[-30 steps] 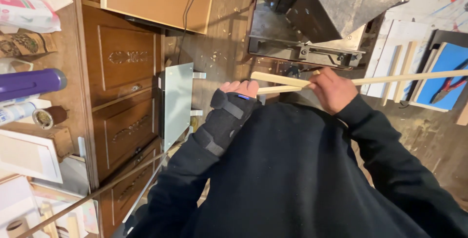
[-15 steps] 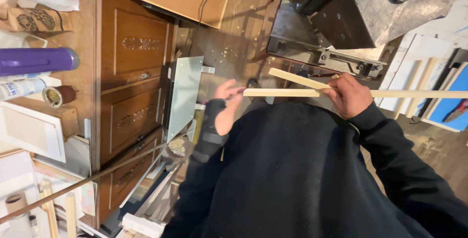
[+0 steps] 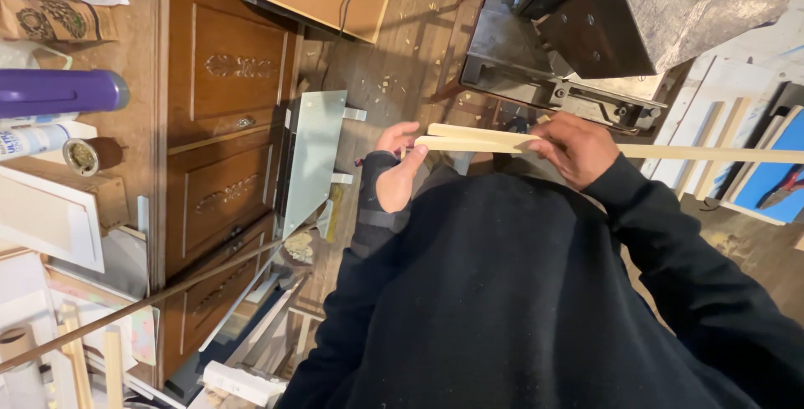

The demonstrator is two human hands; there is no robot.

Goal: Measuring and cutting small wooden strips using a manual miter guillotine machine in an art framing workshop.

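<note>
Two long pale wooden strips (image 3: 477,138) lie together across the view, held in front of my chest. My left hand (image 3: 398,162), with a black wrist brace below it, grips their left end. My right hand (image 3: 574,148) pinches them farther right, fingers curled over the top. One strip (image 3: 712,154) runs on to the right edge of the view. My black sleeves and torso fill the lower half of the picture.
A brown wooden cabinet (image 3: 218,124) with carved drawers stands at left, a purple bottle (image 3: 59,92) and clutter on its top. A glass panel (image 3: 310,158) leans against it. A grey metal machine (image 3: 603,32) sits at upper right. White and blue boards (image 3: 754,158) lean at right. Wood shavings cover the floor.
The two strips, crossed at an angle a second ago, have closed together and lie nearly parallel. My left hand has turned palm-up at their end. The view has shifted slightly.
</note>
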